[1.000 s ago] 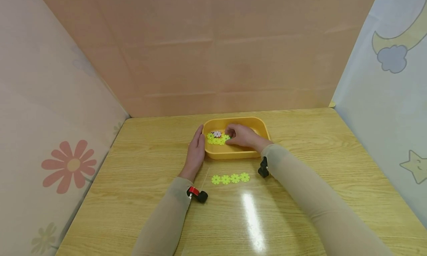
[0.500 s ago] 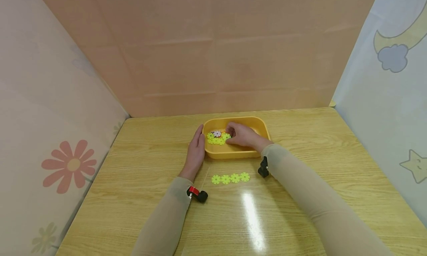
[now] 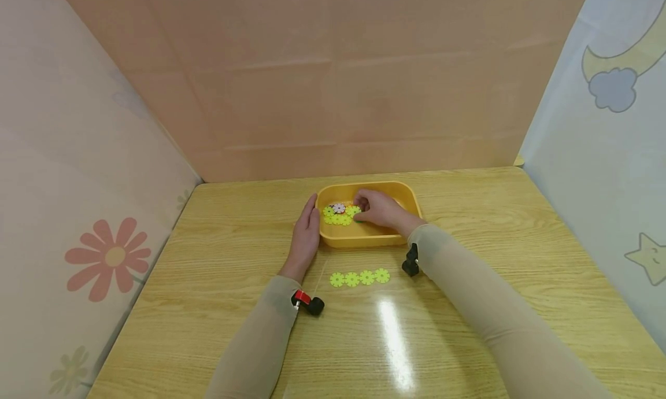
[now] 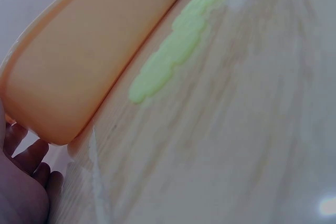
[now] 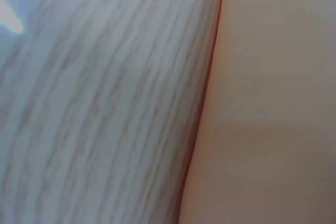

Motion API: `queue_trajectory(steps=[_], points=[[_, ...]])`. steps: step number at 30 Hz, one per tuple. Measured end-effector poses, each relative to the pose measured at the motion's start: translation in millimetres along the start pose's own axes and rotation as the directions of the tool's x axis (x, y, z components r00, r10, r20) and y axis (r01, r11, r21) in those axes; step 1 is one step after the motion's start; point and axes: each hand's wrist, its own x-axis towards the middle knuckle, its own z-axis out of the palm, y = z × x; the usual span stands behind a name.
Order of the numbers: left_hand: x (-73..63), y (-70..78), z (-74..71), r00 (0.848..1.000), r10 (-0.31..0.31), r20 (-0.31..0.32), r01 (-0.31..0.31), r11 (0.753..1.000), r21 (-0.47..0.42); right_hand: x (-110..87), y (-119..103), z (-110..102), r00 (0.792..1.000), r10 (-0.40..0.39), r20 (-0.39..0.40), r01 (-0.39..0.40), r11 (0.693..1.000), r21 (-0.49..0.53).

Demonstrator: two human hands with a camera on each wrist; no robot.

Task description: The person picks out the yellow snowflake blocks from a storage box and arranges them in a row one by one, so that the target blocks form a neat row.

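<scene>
A yellow-orange plastic tray sits on the table, its near wall also filling much of the left wrist view. My left hand lies along the tray's left side with fingers straight, touching the wall. Over the inside of the tray, my right hand has its fingers curled and its fingertips pinch the edge of a yellow-green snowflake disc. Several more yellow-green discs and a white disc lie at the tray's left. The right wrist view shows only tray wall and table, no hand.
In front of the tray, a row of several yellow-green discs lies on the wooden table. A brown panel stands behind the table. Patterned side panels flank it. Light glares off the tabletop near the front.
My right hand has shifted very slightly right and away from me inside the tray, the pinched snowflake disc shifting with it. The left hand, tray and row of discs have stayed put.
</scene>
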Motion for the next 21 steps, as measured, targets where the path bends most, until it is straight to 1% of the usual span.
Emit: queue_trajectory(steps=[14, 21], points=[[-0.8, 2.3, -0.5, 1.000, 0.010, -0.002, -0.010, 1.000, 0.009, -4.0, -4.5, -3.0, 1.000, -0.005, 0.007, 0.005, 0.999, 0.035], [-0.3, 1.9, -0.4, 1.000, 0.009, 0.003, -0.009, 1.000, 0.004, -3.4, -3.1, -2.7, 1.000, 0.004, 0.011, -0.004, 1.000, 0.026]])
